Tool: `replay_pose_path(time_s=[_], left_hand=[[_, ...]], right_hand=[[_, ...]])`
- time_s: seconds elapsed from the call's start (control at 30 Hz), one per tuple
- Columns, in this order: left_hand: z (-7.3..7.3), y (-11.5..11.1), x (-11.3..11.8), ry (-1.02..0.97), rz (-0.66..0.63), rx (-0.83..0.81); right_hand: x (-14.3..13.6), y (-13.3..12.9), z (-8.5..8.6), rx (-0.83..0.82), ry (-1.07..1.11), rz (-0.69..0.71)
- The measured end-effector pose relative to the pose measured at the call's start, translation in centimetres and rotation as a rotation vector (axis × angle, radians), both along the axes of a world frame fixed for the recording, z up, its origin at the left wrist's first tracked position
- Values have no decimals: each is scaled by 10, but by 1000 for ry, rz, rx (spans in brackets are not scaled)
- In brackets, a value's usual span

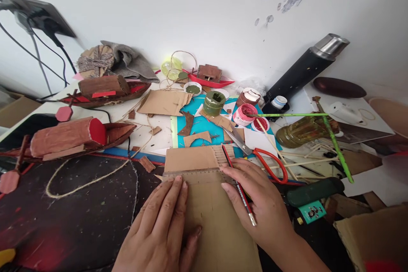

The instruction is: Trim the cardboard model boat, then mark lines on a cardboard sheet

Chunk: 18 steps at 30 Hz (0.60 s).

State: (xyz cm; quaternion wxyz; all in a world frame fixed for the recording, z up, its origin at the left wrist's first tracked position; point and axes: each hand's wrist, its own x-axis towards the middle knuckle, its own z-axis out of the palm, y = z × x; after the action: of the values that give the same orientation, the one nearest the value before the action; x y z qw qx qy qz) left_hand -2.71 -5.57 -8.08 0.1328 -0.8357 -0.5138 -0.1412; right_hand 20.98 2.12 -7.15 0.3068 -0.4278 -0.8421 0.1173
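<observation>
A piece of brown cardboard (219,229) lies in front of me, its far right corner showing bare corrugated ridges. Across it rests a clear ruler (204,175). My left hand (162,216) lies flat on the cardboard, fingers stretched out with their tips on the ruler's left part. A red-and-black pencil (244,197) sits in my right hand (258,195), its tip pointing away and its eraser end toward me. The right fingertips are at the ruler's right end. Just beyond that hand lie scissors (270,165) with orange-red handles, blades apart.
Two painted model boats (68,136) (103,87) stand on the left, and a small red boat (210,77) at the back. Open paint jars (213,102) (245,114) stand on a blue sheet (181,134). A black thermos (296,72) leans on the wall; a green stick (293,114) crosses a bottle (302,131).
</observation>
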Motion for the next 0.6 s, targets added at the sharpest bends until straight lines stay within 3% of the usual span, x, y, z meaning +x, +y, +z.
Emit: replay_pose_path(time_s=[0.6], left_hand=[[0, 1, -2, -22, -14, -2]], right_hand=[[-3, 0, 2, -14, 17, -3]])
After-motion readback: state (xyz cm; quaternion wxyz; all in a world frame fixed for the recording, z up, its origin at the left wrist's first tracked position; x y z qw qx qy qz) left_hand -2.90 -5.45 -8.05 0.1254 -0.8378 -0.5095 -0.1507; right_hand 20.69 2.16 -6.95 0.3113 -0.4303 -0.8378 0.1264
